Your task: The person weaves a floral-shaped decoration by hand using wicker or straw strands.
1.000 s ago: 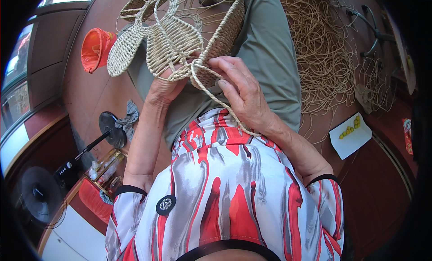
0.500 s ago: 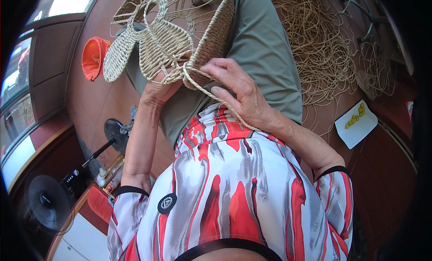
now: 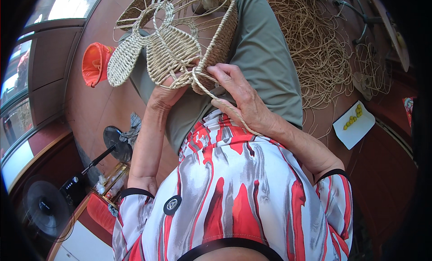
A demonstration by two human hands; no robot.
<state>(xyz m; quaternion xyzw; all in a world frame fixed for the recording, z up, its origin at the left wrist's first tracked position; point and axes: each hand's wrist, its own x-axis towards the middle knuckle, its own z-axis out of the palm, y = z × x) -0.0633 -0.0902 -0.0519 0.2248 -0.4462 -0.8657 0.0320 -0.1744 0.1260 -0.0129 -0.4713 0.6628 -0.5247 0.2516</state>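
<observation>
A woven straw basket (image 3: pixel 221 36) lies across my lap, with rounded woven panels joined to its side. My left hand (image 3: pixel 166 93) is closed round the lower edge of the middle woven panel (image 3: pixel 173 49); some of its fingers are hidden behind the weave. From the corner where panel and basket meet, a twisted straw cord (image 3: pixel 206 91) runs down to the right across my shirt. My right hand (image 3: pixel 246 101) has its fingertips at that corner and its thumb on the cord, with the cord between them. Another woven panel (image 3: pixel 125 62) sticks out to the left.
A heap of loose straw cord (image 3: pixel 315 54) covers the floor on the right. Beyond it lie a white sheet (image 3: pixel 348 137) with small yellow-green fruits. An orange-lined bin (image 3: pixel 95 65) stands left, with a black fan (image 3: pixel 47 207) at lower left.
The basket and my left hand have shifted slightly right and down in the view. My right fingers have drawn closer together, and the thumb has come down onto the cord.
</observation>
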